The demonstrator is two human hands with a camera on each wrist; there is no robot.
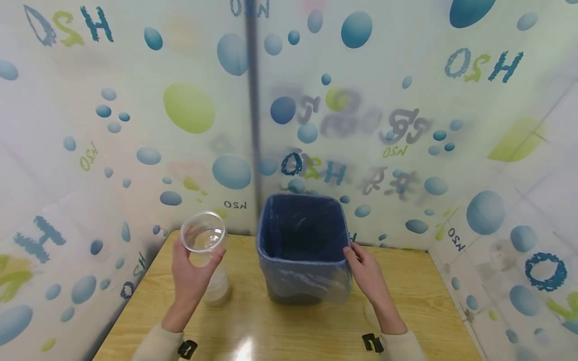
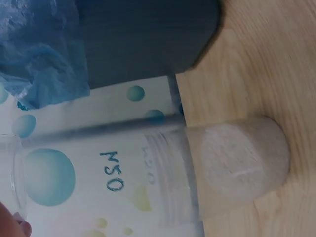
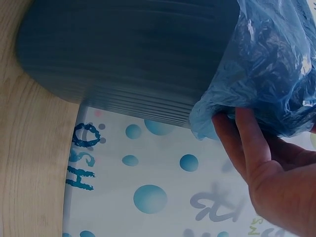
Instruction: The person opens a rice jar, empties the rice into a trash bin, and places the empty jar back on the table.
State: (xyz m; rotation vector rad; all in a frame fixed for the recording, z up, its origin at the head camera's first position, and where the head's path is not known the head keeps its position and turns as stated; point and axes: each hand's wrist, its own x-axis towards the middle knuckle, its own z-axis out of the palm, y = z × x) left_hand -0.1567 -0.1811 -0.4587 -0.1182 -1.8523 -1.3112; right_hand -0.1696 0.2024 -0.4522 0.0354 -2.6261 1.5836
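My left hand holds a clear plastic cup by its sides, its round mouth facing up. Just below it, a clear container with a ridged upper part stands on the table. In the left wrist view, only the held cup's edge and a fingertip show. A dark blue trash bin stands upright at the middle, lined with a thin blue trash bag folded over its rim. At the bin's right rim, my right hand pinches the bag; its fingers lie against the folded plastic.
The wooden table ends at a wall covered with blue and green spots and lettering, close behind the bin. Printed side walls flank the table. A faint clear round object lies beside the right wrist.
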